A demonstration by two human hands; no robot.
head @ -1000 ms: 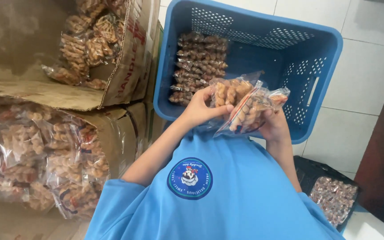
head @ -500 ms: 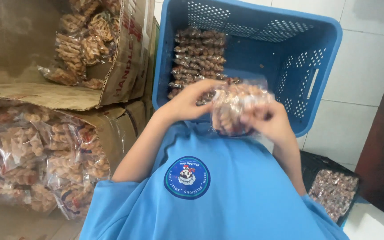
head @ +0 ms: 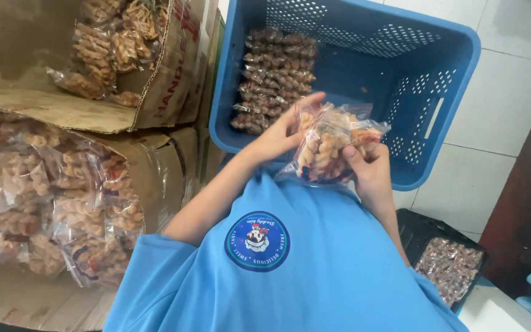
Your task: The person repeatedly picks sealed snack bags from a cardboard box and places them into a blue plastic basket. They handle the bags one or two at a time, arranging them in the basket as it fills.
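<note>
Both hands grip clear bags of twisted snacks (head: 327, 147) just above the near rim of the blue crate (head: 456, 80): left hand (head: 281, 132) pinching, right hand (head: 370, 169) closed beneath. Step in hand, seemingly: gathering bags; laying them beside the row (head: 275, 77) inside calls for a short forward reach.

The two separate clear plastic bags of brown twisted snacks (head: 327, 147) are now pressed together between both hands (head: 321, 144).

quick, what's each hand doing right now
left hand: shut on the clear bag of twisted snacks
right hand: shut on the same bag
</note>
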